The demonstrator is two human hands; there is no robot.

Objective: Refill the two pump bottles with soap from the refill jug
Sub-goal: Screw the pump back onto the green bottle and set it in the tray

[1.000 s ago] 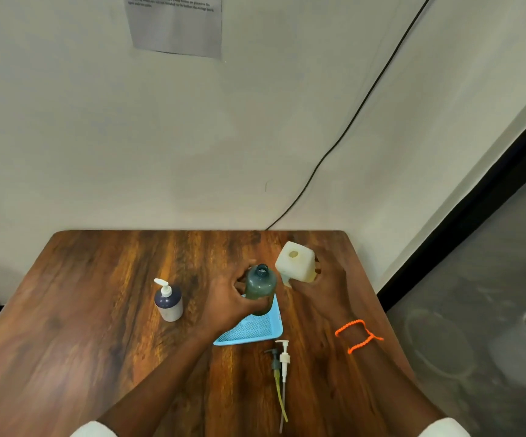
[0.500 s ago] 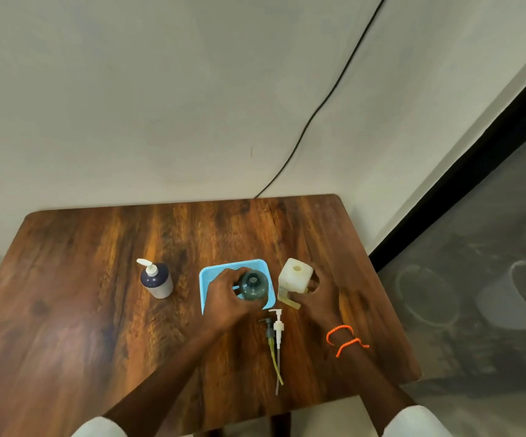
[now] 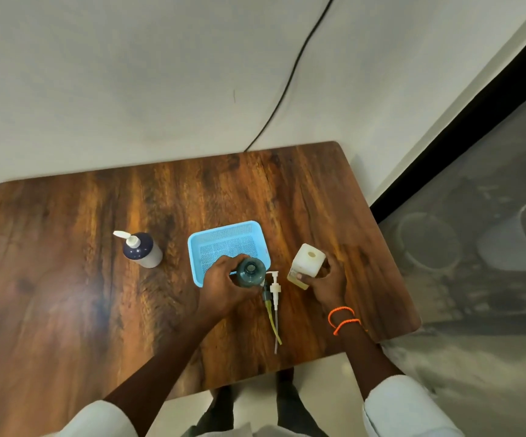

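My left hand grips an open dark green bottle that stands upright at the front right corner of the blue basket. My right hand holds the open white refill jug upright on the wooden table. Two removed pump heads with their tubes lie on the table between my hands. A second bottle, dark blue and white with its pump on, stands to the left of the basket.
The table's right edge and front edge lie close to my right wrist, which wears orange bands. A black cable runs down the wall behind the table. Bare wood stretches to the left and at the back.
The camera has tilted downward, so the table fills more of the view. Both hands keep their hold on the green bottle and the jug, now lower and standing on the table.
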